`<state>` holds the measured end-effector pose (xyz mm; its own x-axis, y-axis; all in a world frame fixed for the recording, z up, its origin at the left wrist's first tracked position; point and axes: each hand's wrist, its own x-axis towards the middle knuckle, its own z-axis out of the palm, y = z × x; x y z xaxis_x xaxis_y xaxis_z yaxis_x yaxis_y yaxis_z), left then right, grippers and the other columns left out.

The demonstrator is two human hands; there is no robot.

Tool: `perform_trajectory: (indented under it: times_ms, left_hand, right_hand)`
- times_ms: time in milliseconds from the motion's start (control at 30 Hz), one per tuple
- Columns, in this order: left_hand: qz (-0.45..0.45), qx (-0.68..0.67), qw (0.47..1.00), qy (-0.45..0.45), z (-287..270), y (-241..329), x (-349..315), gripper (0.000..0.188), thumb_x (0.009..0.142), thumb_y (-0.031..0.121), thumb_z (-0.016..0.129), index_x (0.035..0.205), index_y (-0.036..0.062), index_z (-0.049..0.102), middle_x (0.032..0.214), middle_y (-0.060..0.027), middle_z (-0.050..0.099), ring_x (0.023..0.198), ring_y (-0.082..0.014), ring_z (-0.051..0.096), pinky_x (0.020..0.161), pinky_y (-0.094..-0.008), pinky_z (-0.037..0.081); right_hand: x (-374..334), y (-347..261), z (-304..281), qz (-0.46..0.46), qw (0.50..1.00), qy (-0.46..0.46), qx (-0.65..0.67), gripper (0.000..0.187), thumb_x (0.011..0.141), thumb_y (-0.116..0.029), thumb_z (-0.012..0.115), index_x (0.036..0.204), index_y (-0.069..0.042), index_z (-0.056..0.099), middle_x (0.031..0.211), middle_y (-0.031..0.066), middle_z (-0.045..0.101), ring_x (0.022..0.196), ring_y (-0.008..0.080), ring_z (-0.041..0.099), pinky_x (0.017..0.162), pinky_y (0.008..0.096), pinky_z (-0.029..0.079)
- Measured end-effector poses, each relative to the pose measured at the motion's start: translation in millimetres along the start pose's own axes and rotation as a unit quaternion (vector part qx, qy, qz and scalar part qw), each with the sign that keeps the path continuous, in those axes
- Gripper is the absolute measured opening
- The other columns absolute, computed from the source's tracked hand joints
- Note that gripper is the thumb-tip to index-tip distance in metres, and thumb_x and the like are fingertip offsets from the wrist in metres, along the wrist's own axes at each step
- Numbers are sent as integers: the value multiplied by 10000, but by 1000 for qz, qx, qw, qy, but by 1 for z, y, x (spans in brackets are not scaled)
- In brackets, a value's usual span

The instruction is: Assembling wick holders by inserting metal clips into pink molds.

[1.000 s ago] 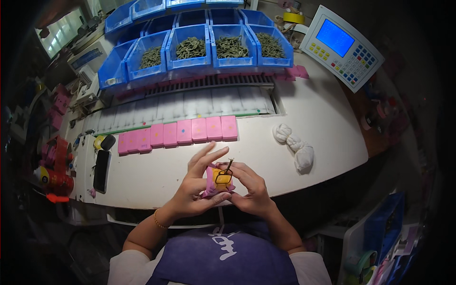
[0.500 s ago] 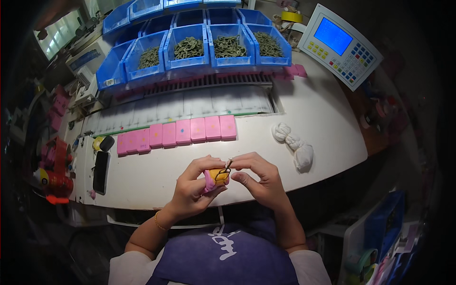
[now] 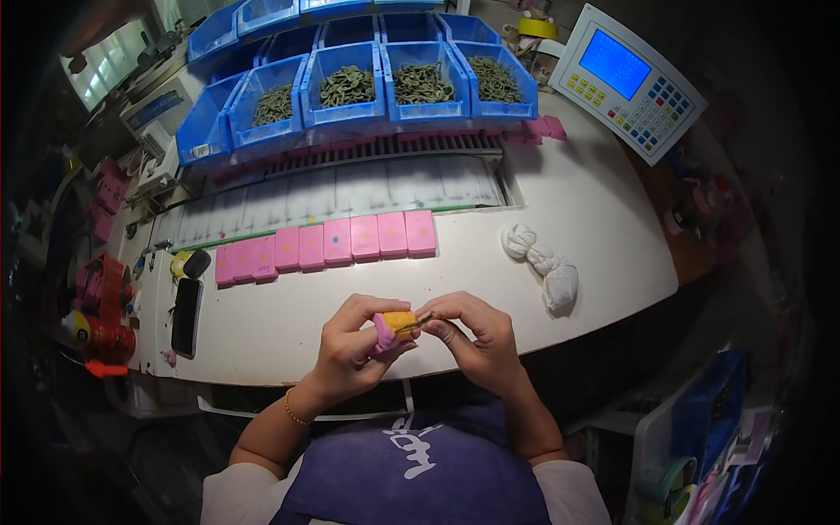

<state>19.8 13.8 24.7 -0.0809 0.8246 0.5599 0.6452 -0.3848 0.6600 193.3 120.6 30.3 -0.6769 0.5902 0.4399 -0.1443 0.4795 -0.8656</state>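
Observation:
Above the front of the white table, my left hand (image 3: 348,343) is closed around a small pink block with an orange-yellow face (image 3: 400,320). A thin dark greenish loop-shaped piece (image 3: 416,325) lies against that face, and its outer end is between the thumb and forefinger of my right hand (image 3: 479,339). The two hands are close together, fingertips almost meeting. Part of the block is hidden by my left fingers. Beyond the hands, a row of pink rectangular blocks (image 3: 365,238) lies on the table, some with small coloured dots.
Blue bins (image 3: 346,112) with dark green looped pieces stand at the back. A control panel with a blue screen (image 3: 626,83) is at the far right. A knotted white cloth (image 3: 547,271) lies on the right, a phone (image 3: 186,318) on the left.
My right thumb and forefinger have come together on the dark piece. The piece, which stood up from the block, now lies lower and points toward my right hand.

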Motion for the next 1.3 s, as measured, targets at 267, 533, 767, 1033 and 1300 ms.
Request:
perform_trajectory:
  times_ms: [267,533,767,1033,1300]
  left_hand:
    - [-16,-32,999,-5,0,0,-2,258,721,71,850,956,39,748,1111,-102,683,936,-230,638,767,-320,527]
    - [-37,-95,995,-22,0,-2,-4,254,734,72,845,965,27,749,1161,-132,664,1048,-262,634,900,-352,533]
    - [-40,-106,993,-28,0,-1,-4,252,733,73,846,956,17,743,1172,-134,662,1069,-275,632,924,-364,531]
    - [-47,-132,990,-32,-1,-4,-7,255,744,87,843,957,4,730,1195,-151,647,1102,-289,624,980,-399,513]
    - [-43,-176,983,-23,-2,-8,-7,272,763,115,835,988,2,731,1250,-158,615,1199,-311,569,1086,-468,419]
  right_hand:
    - [1,-3,2,-7,1000,12,10,95,885,25,686,970,19,647,927,117,684,815,204,671,725,302,537]
    - [2,-6,2,-17,1000,21,4,100,875,31,692,967,18,653,925,118,689,810,211,680,718,303,542]
    - [3,-11,2,-13,1000,22,8,90,877,6,702,959,11,664,932,124,705,836,213,693,756,308,549]
    - [3,-12,4,-31,998,54,0,82,885,2,699,957,18,661,920,123,696,800,209,688,716,300,547]
    - [-3,15,-9,104,981,164,-12,134,933,-105,687,946,28,679,895,104,697,816,166,668,755,285,518]
